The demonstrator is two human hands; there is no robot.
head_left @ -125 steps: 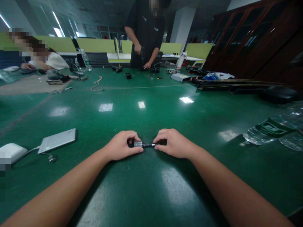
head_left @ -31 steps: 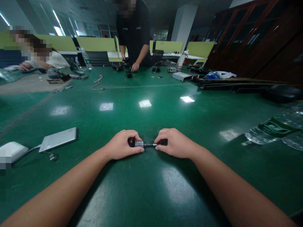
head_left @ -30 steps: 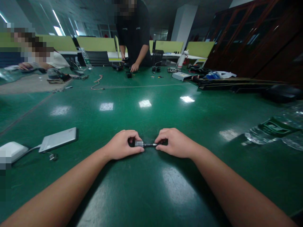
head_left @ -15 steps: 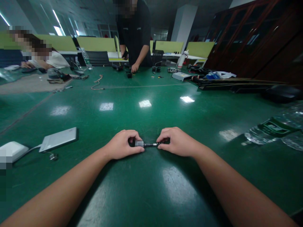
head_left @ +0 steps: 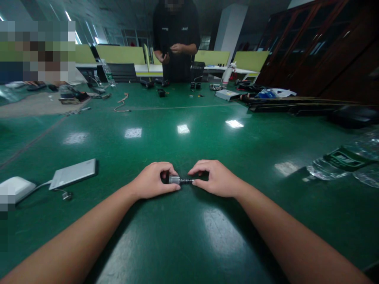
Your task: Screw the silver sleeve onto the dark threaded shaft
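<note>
My left hand (head_left: 155,180) grips a short silver metal cylinder (head_left: 174,180) between thumb and fingers, low over the green table. From the cylinder's right end a thin shaft points to the right, and a dark coil spring (head_left: 186,181) sits around it. My right hand (head_left: 213,178) is at the shaft's free end, thumb and forefinger apart. Its thumb tip is by the shaft's tip; whether it touches I cannot tell. The cylinder's left end is hidden in my left palm.
On the left lie a flat grey device (head_left: 73,174) and a white box (head_left: 17,189) joined by a cable. Clear plastic bottles (head_left: 340,159) lie on the right. Across the green table (head_left: 166,148), a person in black (head_left: 176,35) stands behind small dark parts; another person sits far left.
The spring has passed from my right fingers onto the shaft, against the cylinder. My right fingers have parted and shifted slightly left. The standing person's hand has lifted off the table.
</note>
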